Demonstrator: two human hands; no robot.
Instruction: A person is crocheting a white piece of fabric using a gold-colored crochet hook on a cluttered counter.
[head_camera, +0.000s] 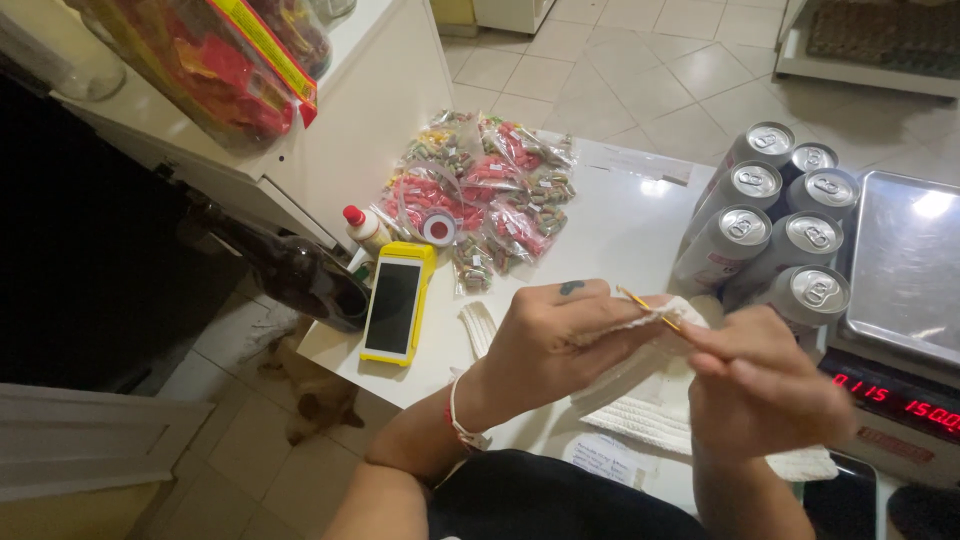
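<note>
White counter beneath you: your left hand (560, 340) pinches the white knitted cloth (640, 400) taut so your right hand (765, 400), fingers closed on the yellow hook (648, 307), can work its edge beside the cans (785, 230).

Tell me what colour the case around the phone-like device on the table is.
Yellow: the device has a bright yellow casing around a dark screen, seen in the head view.

- Left hand (555, 335) raised over table, fingers curled, thumb pinching; tattoo on back, band at wrist.
- Right hand (765, 385) close beside, fingers pinched together, forearm angled up from below.
</note>
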